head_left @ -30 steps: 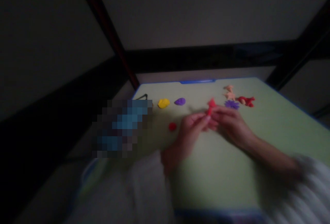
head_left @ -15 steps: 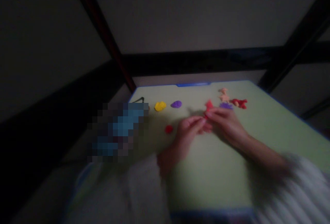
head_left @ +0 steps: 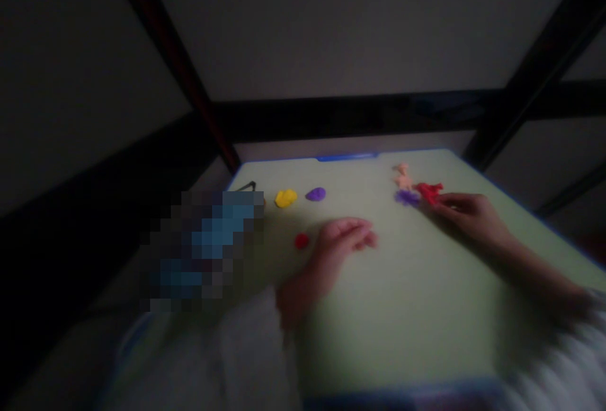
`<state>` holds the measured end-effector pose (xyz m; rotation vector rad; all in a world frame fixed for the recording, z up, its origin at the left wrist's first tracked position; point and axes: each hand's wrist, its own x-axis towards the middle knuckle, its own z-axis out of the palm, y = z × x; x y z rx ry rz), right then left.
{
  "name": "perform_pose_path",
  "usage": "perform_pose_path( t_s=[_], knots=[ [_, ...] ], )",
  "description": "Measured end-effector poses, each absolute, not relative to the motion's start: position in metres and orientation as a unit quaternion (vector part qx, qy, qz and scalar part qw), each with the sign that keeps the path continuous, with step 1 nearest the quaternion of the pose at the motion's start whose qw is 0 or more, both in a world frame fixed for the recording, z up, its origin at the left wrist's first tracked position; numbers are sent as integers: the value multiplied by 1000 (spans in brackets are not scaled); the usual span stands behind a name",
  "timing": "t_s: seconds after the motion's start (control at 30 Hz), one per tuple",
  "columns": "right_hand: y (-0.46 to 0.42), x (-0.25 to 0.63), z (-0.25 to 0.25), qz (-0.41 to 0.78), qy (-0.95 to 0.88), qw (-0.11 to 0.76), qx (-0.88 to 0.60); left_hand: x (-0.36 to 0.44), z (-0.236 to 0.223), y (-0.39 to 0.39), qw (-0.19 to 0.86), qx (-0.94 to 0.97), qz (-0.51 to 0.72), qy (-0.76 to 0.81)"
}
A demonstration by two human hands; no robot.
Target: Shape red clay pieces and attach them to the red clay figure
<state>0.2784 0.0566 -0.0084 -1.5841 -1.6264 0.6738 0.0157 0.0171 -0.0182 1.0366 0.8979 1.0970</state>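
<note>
At the right of the table, my right hand (head_left: 468, 215) pinches the near edge of a red modelling-clay piece (head_left: 428, 192), with thumb and index finger together. Touching or close beside it lie a purple clay piece (head_left: 407, 197) and a pale peach clay figure (head_left: 403, 177). My left hand (head_left: 344, 237) rests over the middle, its fingers curled and the thumb pressed to them. Whatever is in that pinch, if anything, is too blurred to make out. To its left is a small round red clay piece (head_left: 302, 241).
Farther back lie a yellow clay lump (head_left: 286, 197) and a purple clay lump (head_left: 316, 194). A pixelated bluish object (head_left: 213, 234) covers the left side. The pale table (head_left: 402, 329) has a blue edge, with a wall behind it.
My right hand has parted from my left and moved right, carrying red clay to the red pieces there. The left hand stays near the middle. The view has shifted slightly.
</note>
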Motion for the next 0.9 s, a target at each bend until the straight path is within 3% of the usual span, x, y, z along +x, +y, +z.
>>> perform_pose_path(
  t_s=[0.37, 0.9],
  knots=[
    [63, 301, -3, 185, -685, 305, -636, 14, -21, 20, 646, 466, 465, 387],
    [68, 317, -10, 117, -693, 282, -653, 13, -22, 21, 652, 476, 452, 379]
  ],
)
